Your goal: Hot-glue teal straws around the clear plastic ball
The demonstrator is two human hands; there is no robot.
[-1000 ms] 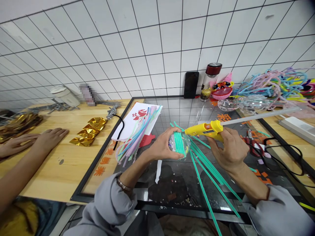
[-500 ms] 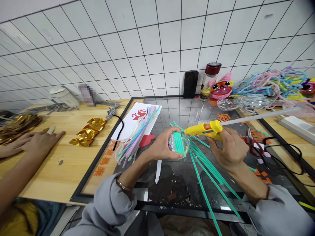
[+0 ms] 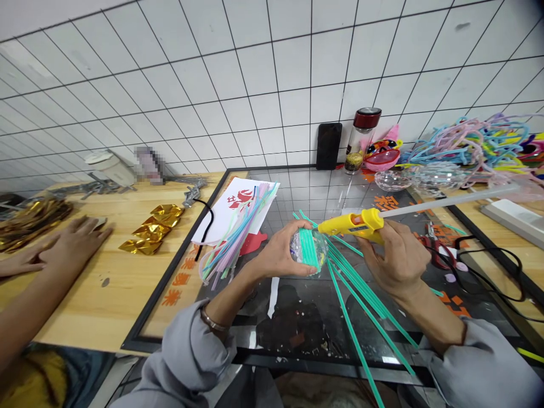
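My left hand (image 3: 279, 249) grips a clear faceted ball (image 3: 322, 249) with a band of green strips (image 3: 309, 248) laid side by side across it. Thumb and fingers press on the two ends of that band. In my right hand (image 3: 397, 255) is a yellow glue gun (image 3: 355, 222), a long translucent glue stick (image 3: 446, 202) jutting from its back. Its nozzle meets the upper edge of the green band, close to my left fingertips. Beneath the ball and my right hand, loose green strips (image 3: 365, 294) fan out toward the table's front edge.
Left of the ball, pastel strips (image 3: 240, 226) lie over white paper (image 3: 221, 209). A phone (image 3: 329, 146) and a glass bottle (image 3: 357, 141) stand by the wall. Scissors (image 3: 437, 252) and a black cable (image 3: 488, 283) lie right. A co-worker's hands (image 3: 74, 246) rest near gold foil (image 3: 155, 226).
My hands, the ball and the glue gun stay almost still. At the far left, the co-worker's fingers have shifted slightly over a small pale object.
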